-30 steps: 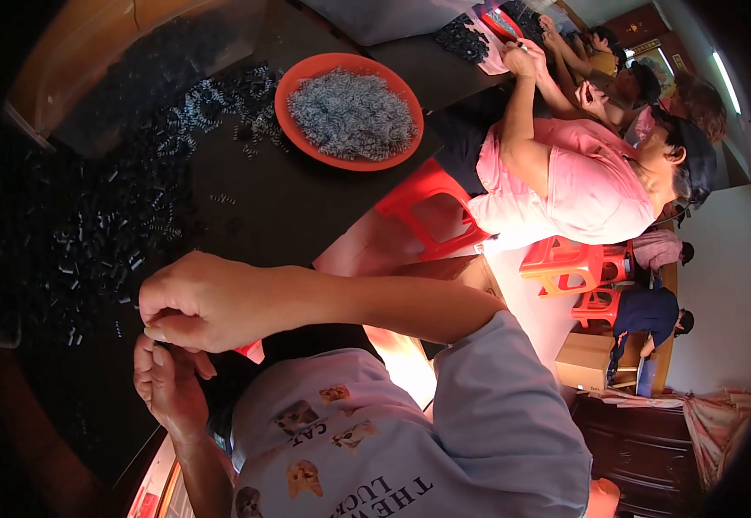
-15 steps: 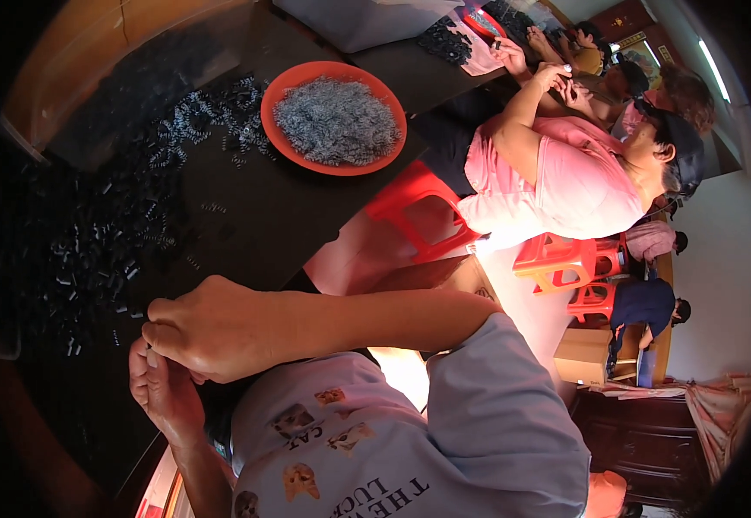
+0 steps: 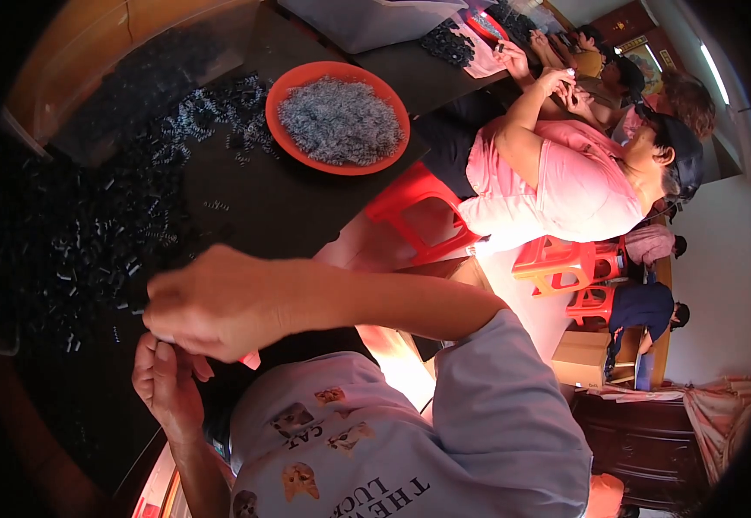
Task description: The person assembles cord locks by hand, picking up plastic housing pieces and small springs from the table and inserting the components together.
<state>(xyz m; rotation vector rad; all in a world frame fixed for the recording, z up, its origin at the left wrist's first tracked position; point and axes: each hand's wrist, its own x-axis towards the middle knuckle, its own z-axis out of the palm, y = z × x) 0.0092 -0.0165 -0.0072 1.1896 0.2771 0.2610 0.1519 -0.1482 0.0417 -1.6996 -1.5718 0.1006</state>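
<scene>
My right hand (image 3: 220, 302) reaches across from the right with its fingers curled in. Just below it, the thumb and fingers of my left hand (image 3: 168, 380) are bent together, their tips meeting the right hand's fingers. Anything between the fingertips is hidden or too small to make out. Beyond my hands, many small black plastic parts (image 3: 90, 233) are spread over the dark table (image 3: 237, 203). Loose small metal springs (image 3: 190, 121) lie among them and at their far edge. A red-orange dish (image 3: 275, 129) holds a heap of springs (image 3: 341, 121).
A clear-walled bin (image 3: 99, 129) stands at the far left, a grey plastic bin (image 3: 367, 26) at the back. At right, a person in a pink shirt (image 3: 565, 177) works near red stools (image 3: 418, 216); others sit beyond. A cardboard box (image 3: 581, 358) is farther right.
My right hand has turned slightly and shifted a little, with its fingers still curled against my left hand. The left fingertips have moved slightly. The surroundings have shifted a bit in view.
</scene>
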